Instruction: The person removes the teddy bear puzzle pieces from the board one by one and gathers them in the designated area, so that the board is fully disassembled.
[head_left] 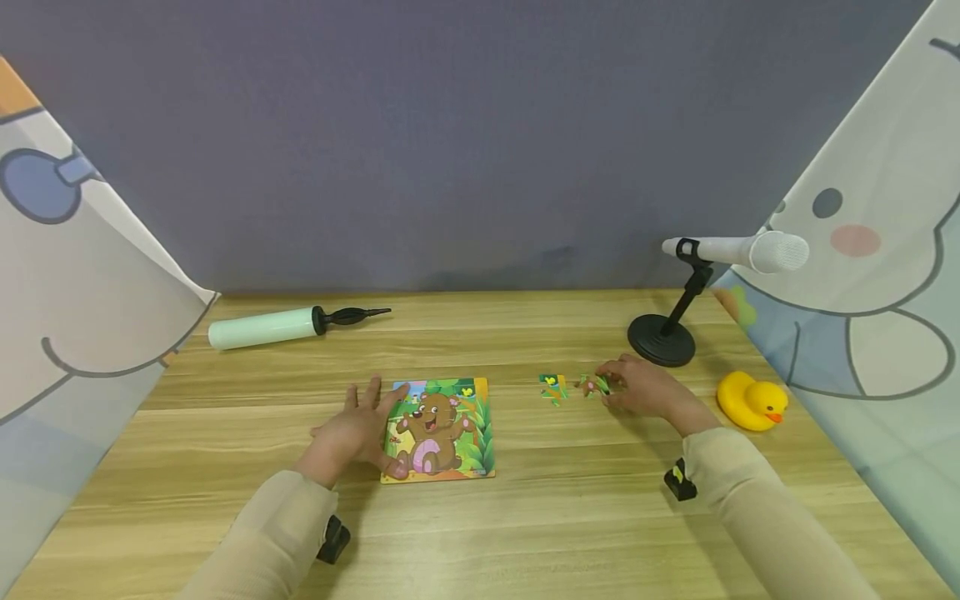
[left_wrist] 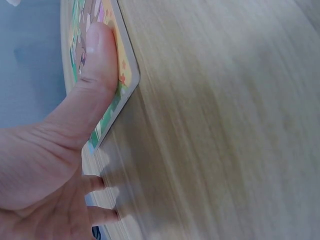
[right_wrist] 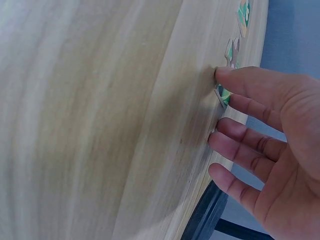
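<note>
Left hand spread, thumb on bear puzzle board, lower centre of frame. Right hand, right of centre: thumb, forefinger curled round green puzzle piece.

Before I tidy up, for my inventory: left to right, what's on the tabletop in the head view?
Pale green cylinder, square bear picture board, green and orange puzzle piece, brown puzzle piece, round black stand base, yellow toy duck.

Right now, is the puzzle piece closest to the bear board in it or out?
Out: the puzzle piece lies on the table to the right of the bear board, bare wood showing between them.
</note>
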